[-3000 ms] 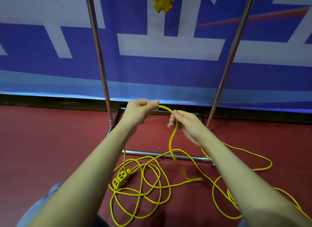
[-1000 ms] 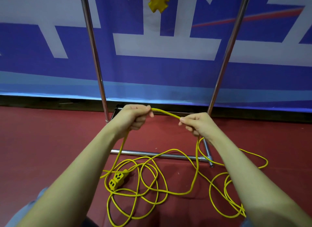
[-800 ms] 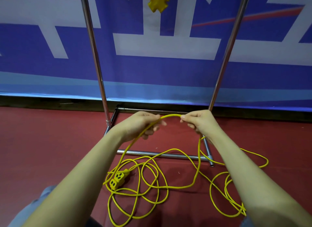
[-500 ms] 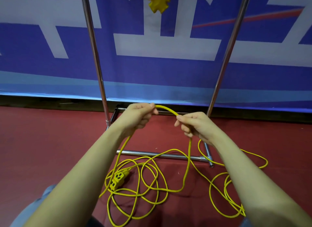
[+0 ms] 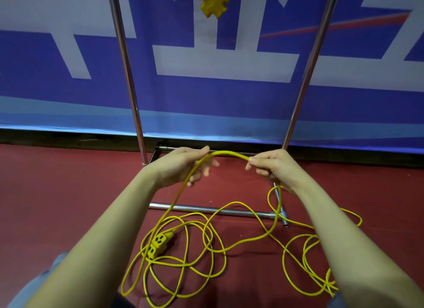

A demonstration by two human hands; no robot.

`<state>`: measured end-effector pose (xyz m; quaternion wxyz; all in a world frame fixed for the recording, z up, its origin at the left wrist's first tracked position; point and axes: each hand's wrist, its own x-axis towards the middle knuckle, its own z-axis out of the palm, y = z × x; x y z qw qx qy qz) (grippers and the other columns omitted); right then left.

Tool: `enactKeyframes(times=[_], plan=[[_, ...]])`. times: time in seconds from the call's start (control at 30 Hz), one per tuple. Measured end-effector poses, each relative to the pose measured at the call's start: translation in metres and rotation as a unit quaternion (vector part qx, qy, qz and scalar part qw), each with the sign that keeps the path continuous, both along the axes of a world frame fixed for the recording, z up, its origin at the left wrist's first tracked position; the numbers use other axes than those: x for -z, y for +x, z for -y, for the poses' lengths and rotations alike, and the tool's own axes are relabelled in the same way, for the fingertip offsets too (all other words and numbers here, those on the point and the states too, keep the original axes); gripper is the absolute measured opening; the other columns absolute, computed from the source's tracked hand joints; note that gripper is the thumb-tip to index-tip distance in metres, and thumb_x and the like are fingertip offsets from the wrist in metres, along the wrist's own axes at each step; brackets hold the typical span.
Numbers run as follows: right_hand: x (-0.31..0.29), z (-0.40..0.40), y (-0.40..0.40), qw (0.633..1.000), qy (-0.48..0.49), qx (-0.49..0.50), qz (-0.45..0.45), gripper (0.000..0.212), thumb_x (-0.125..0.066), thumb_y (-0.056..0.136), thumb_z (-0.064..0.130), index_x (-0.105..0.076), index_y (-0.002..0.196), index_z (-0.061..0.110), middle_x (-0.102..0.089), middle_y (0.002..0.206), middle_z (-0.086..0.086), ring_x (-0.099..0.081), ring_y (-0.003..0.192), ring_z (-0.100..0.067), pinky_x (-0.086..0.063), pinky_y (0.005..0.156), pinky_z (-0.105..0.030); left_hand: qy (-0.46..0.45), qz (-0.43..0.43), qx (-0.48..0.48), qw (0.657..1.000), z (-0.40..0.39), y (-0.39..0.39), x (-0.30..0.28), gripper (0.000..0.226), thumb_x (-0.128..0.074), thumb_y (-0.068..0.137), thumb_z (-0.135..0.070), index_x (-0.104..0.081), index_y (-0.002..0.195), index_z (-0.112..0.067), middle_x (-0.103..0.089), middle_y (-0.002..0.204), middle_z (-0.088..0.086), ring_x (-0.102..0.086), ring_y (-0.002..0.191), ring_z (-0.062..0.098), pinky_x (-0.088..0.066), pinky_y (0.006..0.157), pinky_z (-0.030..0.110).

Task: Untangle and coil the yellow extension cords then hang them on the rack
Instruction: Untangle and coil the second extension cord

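- Both hands hold one yellow cord (image 5: 229, 153) arched between them: left hand (image 5: 181, 167) with fingers loosely round it, right hand (image 5: 273, 167) pinching.
- Remaining cord lies looped on the red floor (image 5: 57, 193) below the rack (image 5: 128, 78).
- Pulling could likely tighten crossed loops around the socket block (image 5: 159, 243), making a knot.

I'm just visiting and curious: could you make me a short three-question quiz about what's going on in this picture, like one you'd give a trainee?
1. True or false: the yellow cord is held by both the left hand and the right hand.
2. Where does the socket block lie? A) in the right hand B) on the red floor among loose loops C) hooked on the rack's left pole
3. Fill in: something yellow already hangs at the ___ of the picture, between the rack's poles.

Key: 1 true; 2 B; 3 top.
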<state>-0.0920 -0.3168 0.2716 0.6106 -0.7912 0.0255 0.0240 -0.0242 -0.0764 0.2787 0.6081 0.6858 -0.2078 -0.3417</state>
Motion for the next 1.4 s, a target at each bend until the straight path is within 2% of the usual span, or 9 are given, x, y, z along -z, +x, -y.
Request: enactKeyframes(times=[0.2,0.47,0.57,0.67,0.9,1.0,1.2,1.3,1.4], plan=[[-0.005,-0.019,0.004,0.999,0.020,-0.036,0.023,0.023,-0.056,0.092,0.015,-0.068,0.077,0.004,-0.042,0.046,0.000,-0.026,0.035,-0.006,-0.018,0.037,-0.016,-0.053,0.018,-0.010,0.998,0.028,-0.009,0.003,0.027,-0.041,0.100,-0.024,-0.057,0.085,-0.007,-0.029,0.051,-0.009,-0.019,0.040,0.001,-0.013,0.038,0.014],[0.012,-0.015,0.005,0.998,0.039,-0.027,-0.030,0.033,-0.044,0.099,0.024,-0.065,0.081,0.006,-0.048,0.050,0.000,-0.047,0.048,-0.015,-0.040,0.053,-0.023,-0.247,0.026,-0.218,0.944,0.022,0.015,0.008,0.030,-0.036,0.103,-0.020,-0.053,0.083,-0.007,-0.029,0.051,-0.010,-0.022,0.043,0.002,-0.018,0.042,0.015],[0.018,-0.009,0.007,0.997,0.077,-0.008,-0.015,0.027,-0.042,0.099,0.015,-0.058,0.080,0.006,-0.043,0.048,0.003,-0.032,0.038,-0.008,-0.026,0.046,-0.021,-0.202,0.064,-0.229,0.950,0.006,0.025,0.010,0.029,-0.040,0.102,-0.018,-0.057,0.080,-0.007,-0.034,0.051,-0.008,-0.027,0.044,0.005,-0.022,0.044,0.018],[0.017,-0.007,0.007,0.998,0.062,-0.014,-0.015,0.027,-0.043,0.099,0.014,-0.055,0.076,0.006,-0.033,0.043,0.006,-0.019,0.037,-0.005,-0.016,0.041,-0.015,-0.060,0.071,-0.153,0.984,-0.005,0.022,0.008,0.029,-0.046,0.098,-0.019,-0.062,0.077,-0.006,-0.043,0.054,-0.001,-0.036,0.048,0.013,-0.031,0.048,0.023],[0.001,-0.027,0.007,0.994,-0.042,-0.098,0.007,0.026,-0.055,0.093,0.018,-0.064,0.071,0.009,-0.034,0.042,0.004,-0.022,0.041,-0.009,-0.017,0.044,-0.023,0.136,0.115,-0.010,0.984,0.011,0.005,0.000,0.042,-0.043,0.098,-0.044,-0.063,0.083,-0.010,-0.047,0.056,-0.001,-0.033,0.042,0.011,-0.028,0.043,0.020],[-0.002,-0.032,0.008,0.995,-0.028,-0.098,0.022,0.026,-0.055,0.094,0.017,-0.064,0.072,0.008,-0.037,0.041,0.003,-0.023,0.037,-0.008,-0.018,0.042,-0.021,0.092,0.112,0.024,0.989,0.016,0.000,0.003,0.036,-0.045,0.099,-0.034,-0.061,0.076,-0.011,-0.034,0.050,-0.006,-0.023,0.042,0.008,-0.019,0.042,0.018],[0.008,-0.025,0.008,0.995,0.067,-0.077,-0.006,0.031,-0.047,0.096,0.019,-0.061,0.073,0.003,-0.041,0.043,0.001,-0.029,0.034,-0.010,-0.024,0.042,-0.021,-0.063,0.104,-0.140,0.983,0.006,0.011,0.001,0.033,-0.044,0.100,-0.026,-0.054,0.072,-0.012,-0.029,0.045,-0.009,-0.018,0.039,0.003,-0.015,0.038,0.015],[0.011,-0.016,0.006,0.995,0.082,-0.059,-0.016,0.032,-0.045,0.097,0.018,-0.062,0.075,0.002,-0.041,0.044,0.001,-0.028,0.034,-0.008,-0.025,0.041,-0.018,-0.088,0.096,-0.185,0.974,-0.006,0.021,0.001,0.034,-0.043,0.101,-0.026,-0.054,0.073,-0.010,-0.031,0.044,-0.008,-0.018,0.037,0.003,-0.013,0.038,0.015],[0.012,-0.013,0.004,0.999,0.035,-0.038,-0.007,0.033,-0.048,0.097,0.020,-0.062,0.071,0.004,-0.036,0.042,0.005,-0.024,0.035,-0.006,-0.024,0.040,-0.017,-0.073,0.069,-0.161,0.982,-0.012,0.022,0.002,0.034,-0.045,0.100,-0.025,-0.057,0.073,-0.008,-0.033,0.045,-0.006,-0.020,0.037,0.004,-0.016,0.036,0.014]])
